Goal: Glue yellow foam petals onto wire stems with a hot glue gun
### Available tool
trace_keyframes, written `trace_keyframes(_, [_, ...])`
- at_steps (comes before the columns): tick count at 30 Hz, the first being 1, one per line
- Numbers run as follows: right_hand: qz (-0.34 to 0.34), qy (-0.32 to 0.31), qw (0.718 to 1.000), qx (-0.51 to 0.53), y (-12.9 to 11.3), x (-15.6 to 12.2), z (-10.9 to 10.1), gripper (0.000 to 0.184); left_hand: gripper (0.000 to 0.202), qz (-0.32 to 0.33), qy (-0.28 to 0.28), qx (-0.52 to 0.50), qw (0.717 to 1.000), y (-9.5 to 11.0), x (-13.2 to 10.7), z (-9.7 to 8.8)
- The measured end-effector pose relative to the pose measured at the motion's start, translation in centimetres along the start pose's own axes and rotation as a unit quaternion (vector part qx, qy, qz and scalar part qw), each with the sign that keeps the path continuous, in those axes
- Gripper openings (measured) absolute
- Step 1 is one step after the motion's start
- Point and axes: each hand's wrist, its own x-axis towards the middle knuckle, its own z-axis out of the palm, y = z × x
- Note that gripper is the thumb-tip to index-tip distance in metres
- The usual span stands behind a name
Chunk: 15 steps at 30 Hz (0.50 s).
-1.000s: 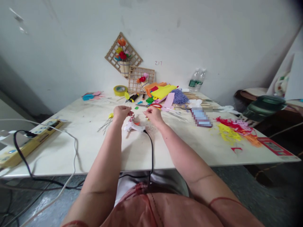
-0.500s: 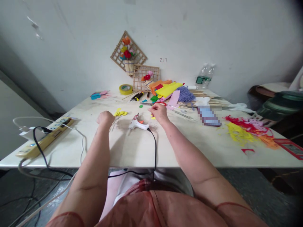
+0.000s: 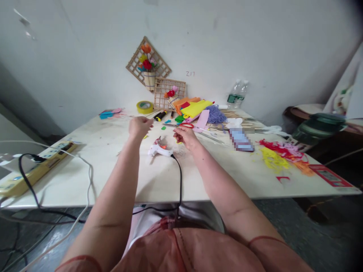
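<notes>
While my left hand [image 3: 139, 127] has bent fingers and my right hand [image 3: 185, 136] narrow, drawn-in fingertips, I cannot tell whether either holds anything. Between them, nearer me, the white glue gun [image 3: 159, 150] lies on the counter [image 3: 159, 181], its barrel's long axis running away and slightly rightward to the nozzle, handle stretching right to the black cord [image 3: 180, 177].

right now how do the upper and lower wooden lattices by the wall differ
The upper lattice is turned to a diamond, while the lower lattice sits nearly square. The upper lattice's stick holder stands nearly upright; the lower lattice's bundle leans. The upper lattice's flowers include yellow and blue; on the lower lattice, the blooms show red, pink and orange. Both are open grids carrying flowers above bundled sticks.
</notes>
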Motion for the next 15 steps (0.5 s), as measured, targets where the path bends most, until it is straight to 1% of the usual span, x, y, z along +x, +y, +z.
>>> trace_keyframes(1, [0.007,-0.016,1.000,0.017,0.0,0.1,-0.2,0.024,0.027,0.007,-0.034,-0.004,0.999,0.6,-0.4,1.4])
trace_keyframes(3, [0.018,-0.038,0.998,0.047,-0.1,0.2,-0.5,0.028,0.036,0.045,-0.066,-0.030,0.996,1.1,-1.5,4.1])
trace_keyframes(4, [0.022,-0.041,0.997,0.057,-0.2,0.3,-0.5,0.029,0.039,0.052,-0.076,-0.040,0.995,1.1,-2.0,5.1])
trace_keyframes(6, [0.030,-0.039,0.996,0.069,-0.3,0.3,-0.6,0.030,0.041,0.036,-0.092,-0.072,0.993,0.7,-2.9,6.4])
trace_keyframes(8, [0.033,-0.037,0.996,0.071,-0.4,0.3,-0.5,0.030,0.040,0.012,-0.118,-0.126,0.985,0.2,-3.5,6.7])
trace_keyframes(10, [0.034,-0.041,0.996,0.072,-0.4,0.2,-0.4,0.029,0.043,0.009,-0.134,-0.175,0.975,-0.2,-3.8,6.4])
trace_keyframes(12, [0.037,-0.042,0.996,0.075,-0.4,0.0,-0.2,0.029,0.044,0.019,-0.154,-0.199,0.968,-0.4,-3.8,5.8])
trace_keyframes(15, [0.043,-0.041,0.996,0.071,-0.4,-0.1,-0.1,0.030,0.040,0.042,-0.177,-0.205,0.962,-0.4,-3.8,5.4])
